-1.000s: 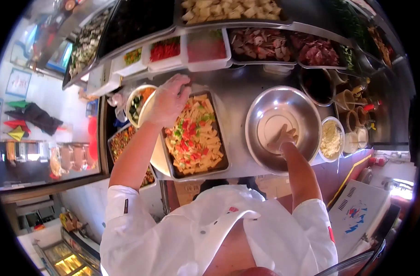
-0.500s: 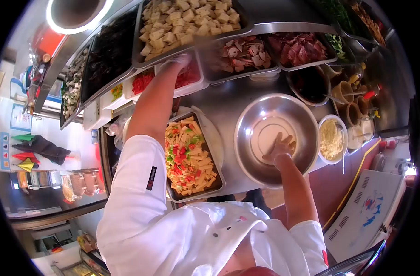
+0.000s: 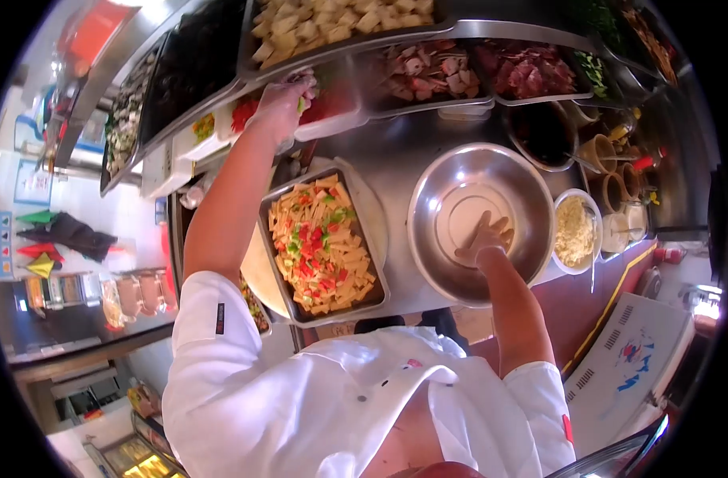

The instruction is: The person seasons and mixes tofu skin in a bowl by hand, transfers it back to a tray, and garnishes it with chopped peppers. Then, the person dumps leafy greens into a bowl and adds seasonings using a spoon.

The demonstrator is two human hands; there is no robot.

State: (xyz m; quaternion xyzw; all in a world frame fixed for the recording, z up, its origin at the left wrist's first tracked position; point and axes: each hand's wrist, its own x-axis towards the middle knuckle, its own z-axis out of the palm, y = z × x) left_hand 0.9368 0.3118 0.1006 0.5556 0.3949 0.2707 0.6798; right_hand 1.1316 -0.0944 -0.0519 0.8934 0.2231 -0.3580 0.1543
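My left hand (image 3: 282,107), in a clear glove, is raised over the front edge of the small white tubs. Its fingers are closed around something green and partly reddish, too small to name. Below it lies a metal tray (image 3: 377,267) of pale cut strips topped with red and green pieces. My right hand (image 3: 486,239) is inside a large steel bowl (image 3: 429,256), fingers spread, with nothing visible in them. The bowl holds no food that I can see.
Behind the counter edge stand trays of pale cubes (image 3: 340,21), sliced meat (image 3: 531,70) and a white tub (image 3: 330,107) of red pieces. Right of the bowl are a dish of minced yellowish food (image 3: 575,231), a pot of dark liquid (image 3: 542,131) and seasoning cups.
My left hand went from above the strip tray to the tub of red pieces, then drew back a little with its fingers closed. My right hand has stayed in the bowl.
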